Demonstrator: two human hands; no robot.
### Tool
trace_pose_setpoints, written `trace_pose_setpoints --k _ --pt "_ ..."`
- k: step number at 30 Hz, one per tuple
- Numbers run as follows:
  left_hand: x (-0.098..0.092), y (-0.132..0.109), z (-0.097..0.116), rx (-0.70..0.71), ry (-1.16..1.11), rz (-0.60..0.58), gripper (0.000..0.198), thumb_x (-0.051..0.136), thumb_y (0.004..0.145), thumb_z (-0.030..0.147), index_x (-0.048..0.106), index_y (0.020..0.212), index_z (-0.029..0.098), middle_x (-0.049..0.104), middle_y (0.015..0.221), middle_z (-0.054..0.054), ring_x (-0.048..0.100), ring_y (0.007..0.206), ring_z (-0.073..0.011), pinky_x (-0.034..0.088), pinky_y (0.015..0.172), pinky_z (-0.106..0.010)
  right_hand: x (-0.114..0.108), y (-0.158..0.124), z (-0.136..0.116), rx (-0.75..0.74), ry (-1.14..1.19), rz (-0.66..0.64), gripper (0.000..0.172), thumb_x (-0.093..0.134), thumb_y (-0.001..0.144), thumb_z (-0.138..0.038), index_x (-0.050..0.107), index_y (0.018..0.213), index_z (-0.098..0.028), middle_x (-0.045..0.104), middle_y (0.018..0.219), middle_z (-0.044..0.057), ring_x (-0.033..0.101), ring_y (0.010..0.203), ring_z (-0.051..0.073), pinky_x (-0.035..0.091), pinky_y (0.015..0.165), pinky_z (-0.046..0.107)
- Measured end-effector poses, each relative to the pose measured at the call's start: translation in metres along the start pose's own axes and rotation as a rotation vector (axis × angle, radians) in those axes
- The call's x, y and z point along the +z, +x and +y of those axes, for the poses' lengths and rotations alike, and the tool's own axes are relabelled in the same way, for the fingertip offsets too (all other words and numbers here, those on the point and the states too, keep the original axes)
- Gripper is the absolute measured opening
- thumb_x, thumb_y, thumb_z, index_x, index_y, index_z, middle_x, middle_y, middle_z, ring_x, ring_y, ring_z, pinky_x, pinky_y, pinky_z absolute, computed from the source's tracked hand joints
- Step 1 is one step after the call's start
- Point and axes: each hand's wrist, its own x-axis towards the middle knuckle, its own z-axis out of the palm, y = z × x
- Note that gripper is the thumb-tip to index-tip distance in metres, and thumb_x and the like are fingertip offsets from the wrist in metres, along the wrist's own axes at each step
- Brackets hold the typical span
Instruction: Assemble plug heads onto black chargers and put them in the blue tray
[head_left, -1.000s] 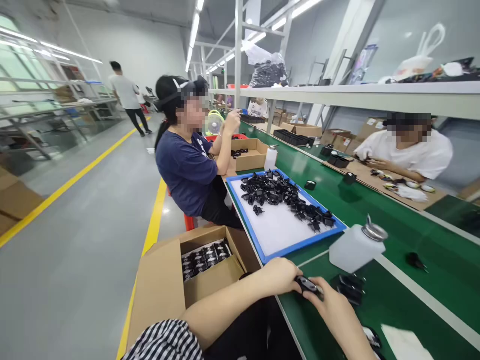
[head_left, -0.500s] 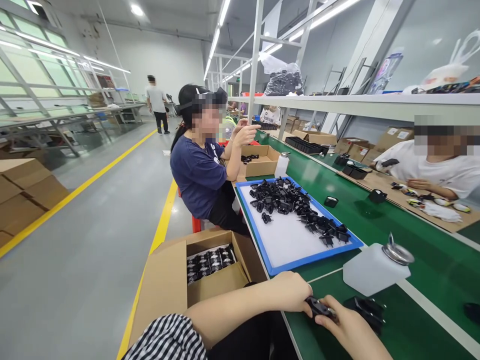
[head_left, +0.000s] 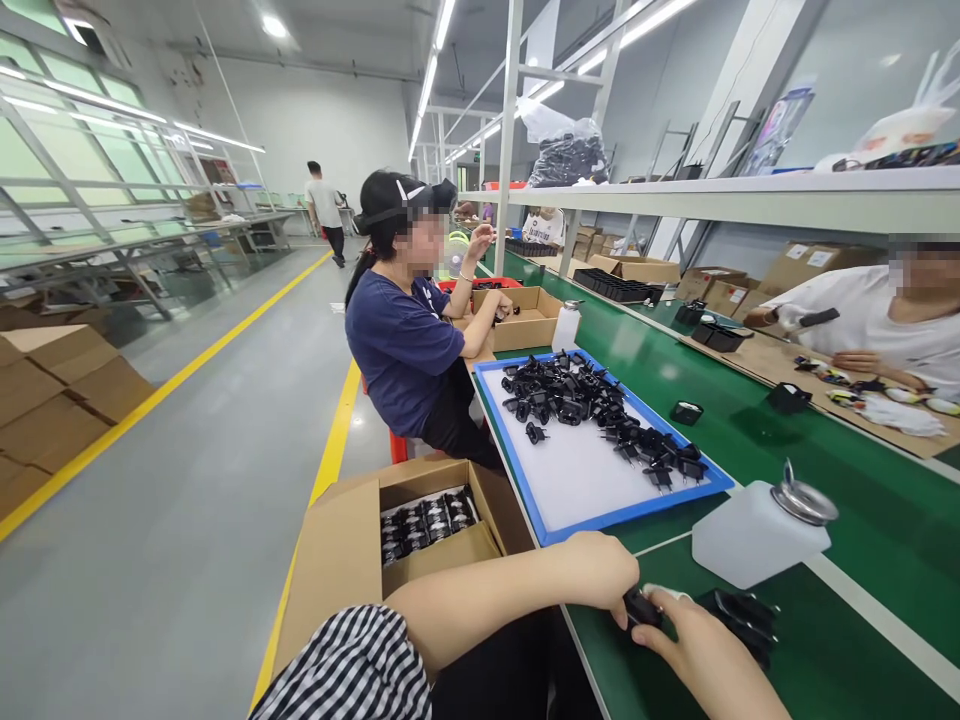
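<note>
The person's left hand (head_left: 596, 572) and right hand (head_left: 697, 650) close from both sides on a small black plastic plug adapter (head_left: 643, 607), held just above the green workbench (head_left: 862, 545). The left fingers curl over the adapter while the right fingers pinch it from the other side. The hands now cover more of it than they did half a second ago, leaving only a dark end showing between them. A black-and-white striped sleeve (head_left: 337, 670) covers the upper left arm.

Just beside the right hand lies a small group of black adapters (head_left: 739, 622). Beyond them stands a white plastic bottle with a metal top (head_left: 761, 535). Farther along is a blue-framed white tray (head_left: 637, 517) holding a loose heap of black pronged adapters (head_left: 570, 395). To the left, an open cardboard box (head_left: 330, 565) holds rows of black adapters (head_left: 424, 525).

A seated co-worker in a navy T-shirt (head_left: 401, 345) has lowered one hand to a second cardboard box (head_left: 517, 320), while the other hand stays raised. Across the bench, a co-worker in a white T-shirt (head_left: 862, 320) holds a black item (head_left: 817, 317).
</note>
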Motion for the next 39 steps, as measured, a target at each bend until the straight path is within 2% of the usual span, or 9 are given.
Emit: trace_pose_setpoints --k 3,6,9,12,15,21,29,35,39 --pt "0.002 -0.001 -0.002 0.007 0.005 0.001 0.023 0.062 0.055 0.036 0.058 0.059 0.014 0.058 0.057 -0.005 0.055 0.056 -0.0183 0.033 0.039 -0.020 0.002 0.001 0.000 -0.050 -0.075 0.082 0.008 0.052 0.057 -0.027 0.055 0.062 -0.022 0.060 0.069 0.006 0.056 0.068 0.025 0.040 0.051 0.027" --pt "0.012 -0.004 -0.002 0.002 -0.020 0.049 0.023 0.057 0.061 0.037 0.058 0.066 0.014 0.059 0.061 -0.005 0.055 0.058 -0.0184 0.033 0.039 -0.021 0.005 -0.001 -0.001 -0.011 -0.017 0.016 0.009 0.047 0.062 -0.025 0.053 0.067 -0.022 0.059 0.063 0.003 0.057 0.057 0.021 0.039 0.045 0.025" --pt "0.019 -0.007 0.001 -0.031 -0.015 0.083 0.016 0.054 0.065 0.030 0.057 0.066 0.014 0.060 0.067 -0.007 0.056 0.061 -0.0180 0.033 0.040 -0.021 0.005 -0.003 -0.002 0.052 0.045 -0.053 0.009 0.043 0.066 -0.024 0.050 0.072 -0.022 0.058 0.058 0.001 0.056 0.050 0.018 0.036 0.040 0.022" --pt "0.018 -0.008 0.001 -0.018 -0.008 0.063 0.014 0.053 0.067 0.027 0.057 0.063 0.014 0.060 0.066 -0.008 0.056 0.061 -0.0183 0.033 0.040 -0.021 0.003 -0.003 -0.003 0.056 0.012 -0.061 0.006 0.044 0.066 -0.025 0.049 0.070 -0.022 0.056 0.054 0.000 0.055 0.048 0.019 0.034 0.039 0.023" --pt "0.018 -0.008 -0.001 0.012 -0.008 0.060 0.019 0.051 0.068 0.032 0.057 0.065 0.014 0.059 0.062 -0.007 0.056 0.060 -0.0188 0.034 0.040 -0.021 0.003 -0.004 -0.002 0.016 0.006 -0.040 0.004 0.045 0.066 -0.025 0.047 0.069 -0.022 0.055 0.054 0.000 0.054 0.047 0.018 0.034 0.039 0.022" --pt "0.037 -0.009 0.002 -0.028 0.003 0.219 0.012 0.054 0.066 0.025 0.055 0.062 0.014 0.059 0.065 -0.005 0.056 0.057 -0.0163 0.034 0.041 -0.020 0.006 -0.008 -0.002 -0.009 -0.013 -0.035 0.004 0.044 0.068 -0.022 0.040 0.066 -0.022 0.055 0.060 0.000 0.054 0.052 0.017 0.035 0.042 0.021" --pt "0.008 -0.002 0.004 -0.001 0.077 0.020 0.021 0.057 0.063 0.032 0.059 0.065 0.011 0.061 0.065 -0.009 0.057 0.063 -0.0211 0.039 0.046 -0.023 -0.011 0.000 -0.015 0.044 -0.080 -0.152 0.005 0.050 0.068 -0.020 0.046 0.066 -0.019 0.058 0.068 0.003 0.056 0.064 0.018 0.032 0.047 0.021" --pt "0.019 0.001 0.001 -0.097 0.070 0.071 0.024 0.061 0.057 0.032 0.060 0.072 0.014 0.061 0.068 -0.007 0.057 0.066 -0.0208 0.041 0.053 -0.024 -0.006 -0.010 -0.023 0.055 -0.159 -0.070 0.017 0.055 0.067 -0.021 0.048 0.081 -0.015 0.059 0.073 0.006 0.056 0.066 0.021 0.031 0.047 0.023" --pt "0.025 0.001 -0.004 -0.093 0.026 0.100 0.021 0.055 0.063 0.033 0.058 0.075 0.017 0.061 0.069 -0.005 0.056 0.067 -0.0187 0.039 0.055 -0.023 -0.008 -0.010 -0.023 0.041 -0.165 -0.019 0.020 0.056 0.067 -0.025 0.050 0.083 -0.015 0.060 0.075 0.006 0.056 0.066 0.020 0.032 0.047 0.023"
